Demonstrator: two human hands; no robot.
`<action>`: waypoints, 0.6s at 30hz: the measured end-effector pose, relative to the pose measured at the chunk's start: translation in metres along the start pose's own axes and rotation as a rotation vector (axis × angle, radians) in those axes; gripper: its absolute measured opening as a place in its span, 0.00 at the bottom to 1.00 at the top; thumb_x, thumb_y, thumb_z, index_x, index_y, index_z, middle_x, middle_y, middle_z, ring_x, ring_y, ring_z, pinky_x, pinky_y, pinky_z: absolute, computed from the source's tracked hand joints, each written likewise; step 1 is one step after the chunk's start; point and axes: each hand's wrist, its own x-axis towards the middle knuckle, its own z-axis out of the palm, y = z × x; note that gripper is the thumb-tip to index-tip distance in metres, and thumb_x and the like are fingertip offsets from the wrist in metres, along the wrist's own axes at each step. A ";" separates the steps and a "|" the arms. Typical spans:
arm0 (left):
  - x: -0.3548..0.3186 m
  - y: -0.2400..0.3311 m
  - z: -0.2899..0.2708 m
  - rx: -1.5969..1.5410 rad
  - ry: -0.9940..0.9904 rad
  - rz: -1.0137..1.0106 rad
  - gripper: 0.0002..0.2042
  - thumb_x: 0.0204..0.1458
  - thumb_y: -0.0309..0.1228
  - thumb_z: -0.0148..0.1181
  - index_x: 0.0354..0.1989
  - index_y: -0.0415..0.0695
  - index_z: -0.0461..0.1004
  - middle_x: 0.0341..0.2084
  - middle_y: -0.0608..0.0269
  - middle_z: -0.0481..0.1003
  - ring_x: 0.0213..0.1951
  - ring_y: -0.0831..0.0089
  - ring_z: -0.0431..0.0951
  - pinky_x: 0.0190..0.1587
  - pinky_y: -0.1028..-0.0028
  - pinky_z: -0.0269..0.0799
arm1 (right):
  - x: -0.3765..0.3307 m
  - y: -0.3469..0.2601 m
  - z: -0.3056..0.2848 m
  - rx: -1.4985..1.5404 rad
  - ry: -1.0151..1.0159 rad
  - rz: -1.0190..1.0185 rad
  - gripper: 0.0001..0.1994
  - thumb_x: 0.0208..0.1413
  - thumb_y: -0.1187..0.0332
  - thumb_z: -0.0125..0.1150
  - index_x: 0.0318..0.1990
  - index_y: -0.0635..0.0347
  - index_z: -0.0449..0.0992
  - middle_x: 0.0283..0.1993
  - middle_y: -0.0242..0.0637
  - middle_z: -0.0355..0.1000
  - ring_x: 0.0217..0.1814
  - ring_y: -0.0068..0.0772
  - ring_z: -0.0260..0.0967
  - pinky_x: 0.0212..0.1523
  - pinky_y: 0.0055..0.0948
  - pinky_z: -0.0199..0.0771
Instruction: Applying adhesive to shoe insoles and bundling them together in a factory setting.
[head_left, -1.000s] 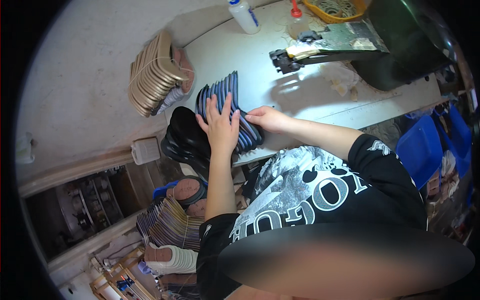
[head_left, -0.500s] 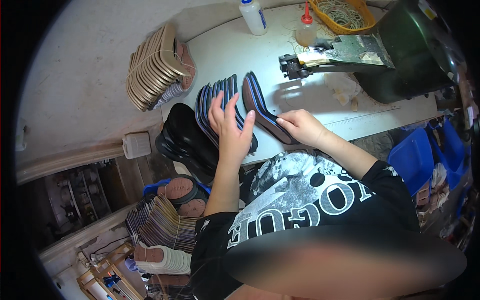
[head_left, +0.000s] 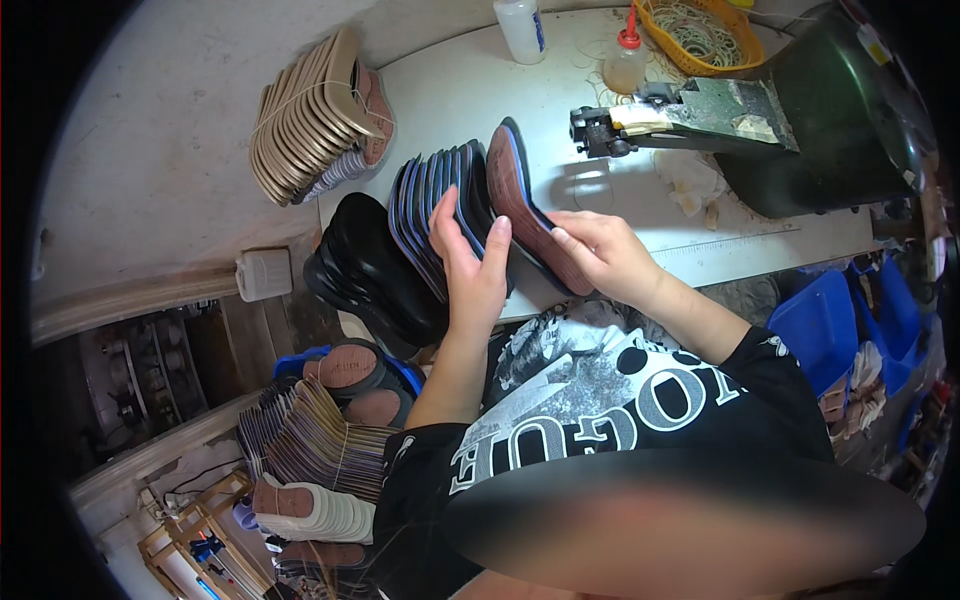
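My right hand grips the near end of a shoe sole with a brown face and a blue-lined dark edge, thumb on its face. The sole leans upright over the white table. Left of it stands a row of dark soles with blue edges, packed side by side. Against the near right side of that row rests my left hand, fingers stretched and thumb apart, not wrapped round anything. Part of the row lies hidden behind this hand. Shiny black soles lie in a pile to the row's left.
A tied bundle of beige soles stands at the far left. On the white table are a white bottle, a red-tipped bottle, a yellow basket of rubber bands and a dark green machine. More soles are stacked lower left.
The sole in my right hand has turned, so its brown face shows more. My left hand's fingers have lowered and drawn closer together beside the row. The view has shifted slightly.
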 end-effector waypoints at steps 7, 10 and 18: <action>0.000 0.018 0.000 -0.760 -0.048 -0.131 0.35 0.57 0.36 0.58 0.66 0.34 0.45 0.63 0.48 0.53 0.63 0.62 0.56 0.64 0.64 0.52 | -0.004 -0.020 -0.015 0.134 -0.143 -0.117 0.13 0.59 0.69 0.53 0.46 0.69 0.75 0.43 0.51 0.76 0.44 0.47 0.74 0.47 0.34 0.73; 0.022 0.023 -0.003 -0.970 0.025 -0.343 0.26 0.57 0.35 0.59 0.59 0.36 0.58 0.52 0.57 0.69 0.52 0.73 0.71 0.55 0.71 0.66 | -0.007 -0.017 -0.018 0.298 -0.202 -0.054 0.14 0.61 0.67 0.53 0.45 0.69 0.76 0.43 0.48 0.76 0.45 0.41 0.75 0.47 0.32 0.72; 0.014 0.034 0.017 -1.156 -0.110 -0.412 0.19 0.53 0.30 0.63 0.50 0.38 0.65 0.39 0.62 0.74 0.38 0.77 0.76 0.41 0.77 0.74 | -0.005 0.025 -0.013 1.160 -0.434 0.219 0.15 0.59 0.61 0.60 0.38 0.69 0.79 0.42 0.41 0.77 0.43 0.27 0.73 0.46 0.28 0.72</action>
